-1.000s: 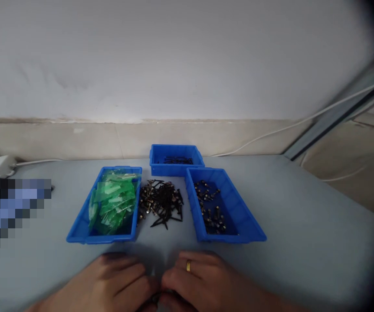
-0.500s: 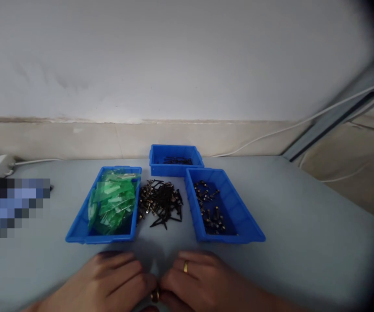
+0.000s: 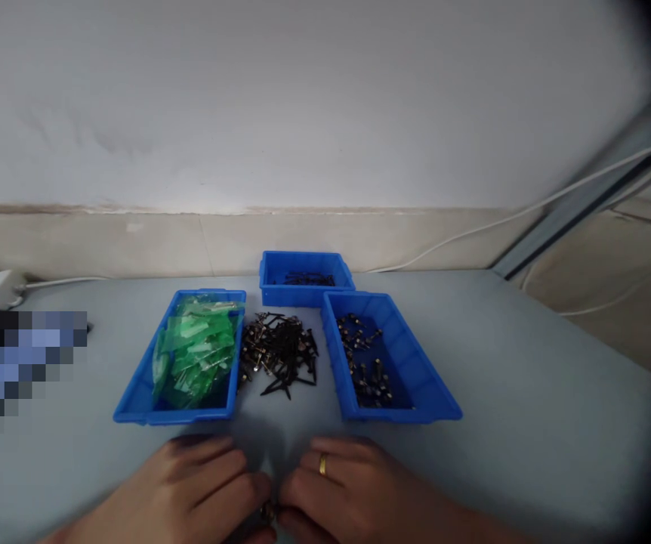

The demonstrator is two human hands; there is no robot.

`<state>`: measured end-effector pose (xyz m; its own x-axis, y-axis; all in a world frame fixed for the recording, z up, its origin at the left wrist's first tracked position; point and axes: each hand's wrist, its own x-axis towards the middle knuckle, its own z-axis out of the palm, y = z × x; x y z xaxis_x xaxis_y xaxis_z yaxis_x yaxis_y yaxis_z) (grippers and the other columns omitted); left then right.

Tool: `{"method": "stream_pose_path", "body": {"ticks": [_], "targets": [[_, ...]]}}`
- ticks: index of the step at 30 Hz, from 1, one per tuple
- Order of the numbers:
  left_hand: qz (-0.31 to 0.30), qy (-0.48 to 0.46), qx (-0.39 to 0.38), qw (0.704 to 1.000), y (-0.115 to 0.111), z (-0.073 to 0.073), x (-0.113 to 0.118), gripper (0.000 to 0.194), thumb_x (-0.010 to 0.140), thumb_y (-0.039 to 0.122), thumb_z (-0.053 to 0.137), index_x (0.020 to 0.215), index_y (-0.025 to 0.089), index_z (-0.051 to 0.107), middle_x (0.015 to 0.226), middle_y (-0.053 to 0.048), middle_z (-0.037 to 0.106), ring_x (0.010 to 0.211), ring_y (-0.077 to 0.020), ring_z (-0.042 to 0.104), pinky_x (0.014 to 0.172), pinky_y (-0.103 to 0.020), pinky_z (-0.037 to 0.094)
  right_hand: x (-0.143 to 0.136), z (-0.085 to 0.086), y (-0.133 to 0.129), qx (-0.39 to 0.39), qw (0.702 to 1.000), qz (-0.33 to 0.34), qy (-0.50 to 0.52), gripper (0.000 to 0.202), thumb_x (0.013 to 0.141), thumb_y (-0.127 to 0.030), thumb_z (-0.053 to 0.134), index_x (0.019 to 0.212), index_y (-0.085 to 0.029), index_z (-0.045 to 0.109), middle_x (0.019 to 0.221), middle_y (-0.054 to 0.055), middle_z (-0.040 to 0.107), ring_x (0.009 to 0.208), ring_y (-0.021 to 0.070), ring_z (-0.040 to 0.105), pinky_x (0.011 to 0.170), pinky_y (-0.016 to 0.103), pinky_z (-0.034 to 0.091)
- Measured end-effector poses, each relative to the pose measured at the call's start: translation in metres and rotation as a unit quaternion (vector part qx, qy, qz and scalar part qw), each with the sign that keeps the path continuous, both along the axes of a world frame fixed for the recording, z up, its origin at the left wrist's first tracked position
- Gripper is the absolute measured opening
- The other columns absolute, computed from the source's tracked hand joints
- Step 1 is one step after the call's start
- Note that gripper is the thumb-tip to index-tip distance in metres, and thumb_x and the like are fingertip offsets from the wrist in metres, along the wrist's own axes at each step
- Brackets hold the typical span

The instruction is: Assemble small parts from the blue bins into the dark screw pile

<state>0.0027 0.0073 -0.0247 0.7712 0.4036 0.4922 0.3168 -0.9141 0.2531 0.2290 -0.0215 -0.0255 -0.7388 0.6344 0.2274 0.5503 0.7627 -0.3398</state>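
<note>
While my left hand (image 3: pixel 206 487) curls over, its finger and thumb seeming to pinch a small metal piece (image 3: pixel 268 512), my right hand (image 3: pixel 353 483) sits just beside it with fingers bent in; whether that one grips anything, I cannot tell. The metal piece is between my hands, too dim to identify.

I judge the work to be partway along. Straight ahead of my hands, a pile (image 3: pixel 288 351) of dark and shiny hardware lies loose on the bench (image 3: pixel 529 363), not in any tray. Ahead of my left hand, the left tray (image 3: pixel 189 415) holds green packets (image 3: pixel 204 344); ahead of my right, the right tray (image 3: pixel 416 370) holds what look like bolts (image 3: pixel 375 381). Farthest from me, the far tray (image 3: pixel 308 297) holds dark screws (image 3: pixel 311 280).

Both nearer trays have their front rims just beyond my knuckles, and the gap between them leads straight to the pile. Past my right hand the bench runs wide to its slanting edge; behind the far tray, the wall (image 3: pixel 325 113) bounds my reach.
</note>
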Motion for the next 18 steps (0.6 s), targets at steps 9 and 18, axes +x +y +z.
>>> {"method": "stream_pose_path", "body": {"ticks": [9,18], "targets": [[-0.005,0.006,-0.005,1.000,0.0004,0.0031,0.0011,0.039,0.113,0.023,0.028,0.096,0.019,0.062,0.071,0.002,0.066,0.063,-0.0142,0.062,0.061,-0.025,0.049,-0.0015,0.0016,0.0000,0.000,1.000,-0.005,0.012,0.020,0.101,-0.017,0.055,0.081,-0.018,0.060,0.077,-0.001,0.069,0.072,0.0132,0.064,0.075,0.025,0.048],[-0.007,0.007,0.000,1.000,0.0031,-0.0002,0.0022,0.047,0.114,0.026,0.024,0.083,0.020,0.058,0.067,0.003,0.063,0.058,-0.0137,0.058,0.056,-0.026,0.044,-0.0009,0.0032,-0.0028,-0.015,1.000,-0.026,0.005,0.017,0.100,-0.019,0.056,0.083,-0.019,0.060,0.079,-0.001,0.070,0.074,0.0134,0.066,0.074,0.024,0.049]]}}
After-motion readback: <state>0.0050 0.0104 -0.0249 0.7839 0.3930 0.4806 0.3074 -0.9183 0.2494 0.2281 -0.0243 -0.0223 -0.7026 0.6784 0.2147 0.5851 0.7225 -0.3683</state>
